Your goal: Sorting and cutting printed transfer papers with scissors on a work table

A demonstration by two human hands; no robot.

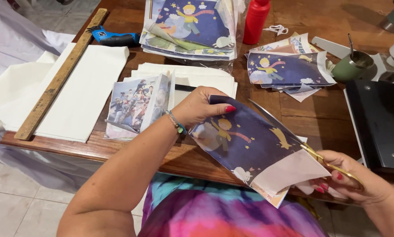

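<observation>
Fingers (pixel 205 105) pinch one printed sheet (pixel 245 145); one scissors (pixel 319 158) cutting.

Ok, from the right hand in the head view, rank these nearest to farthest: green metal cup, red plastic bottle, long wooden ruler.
Measured from the right hand, lower right:
1. Green metal cup, directly beyond the hand on the table's right side.
2. Red plastic bottle, top centre.
3. Long wooden ruler, far left edge.

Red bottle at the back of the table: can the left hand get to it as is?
Probably not right away: the left hand is gripping the printed sheet, and the red bottle stands beyond the stacked prints. The path above looks unobstructed.
</observation>
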